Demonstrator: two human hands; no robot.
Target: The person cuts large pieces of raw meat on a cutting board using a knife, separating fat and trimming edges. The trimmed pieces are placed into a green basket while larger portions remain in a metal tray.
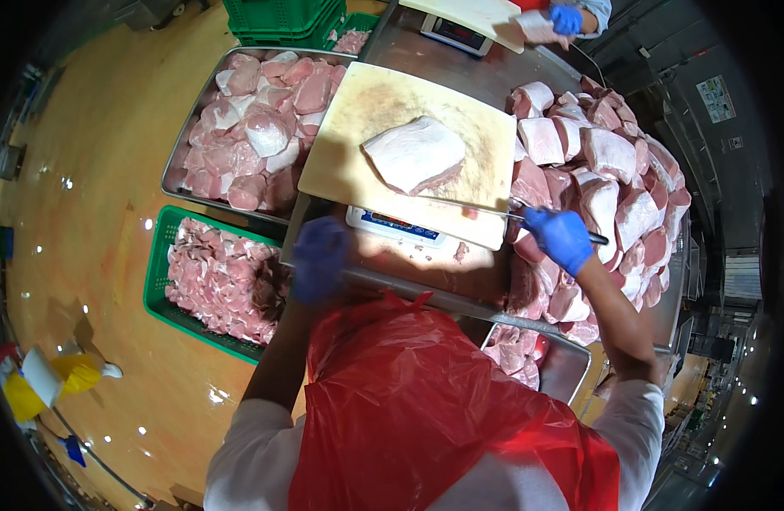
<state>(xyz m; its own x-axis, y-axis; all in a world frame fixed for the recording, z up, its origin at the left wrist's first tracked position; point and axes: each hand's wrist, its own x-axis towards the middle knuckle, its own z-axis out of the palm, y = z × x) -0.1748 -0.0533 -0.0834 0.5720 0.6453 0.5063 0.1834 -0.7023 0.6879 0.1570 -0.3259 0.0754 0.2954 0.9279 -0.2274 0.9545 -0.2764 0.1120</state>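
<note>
A slab of pale meat with a white fat side (416,155) lies on the cream cutting board (349,111) in front of me. My right hand (559,239), in a blue glove, is closed round a knife (485,211). Its thin blade points left over the board's near edge, and a dark handle end sticks out past my fingers. My left hand (320,259), also gloved in blue, is smeared by motion beside the scale (396,223). Whether its fingers are apart cannot be made out. The scale is partly under the board.
Large meat pieces (609,153) are heaped on the right. A metal tray (180,162) of cut meat and a green crate (156,285) of trimmings are at left. Another metal tray (577,375) stands at lower right. A co-worker's gloved hand (566,19) holds meat at the far side.
</note>
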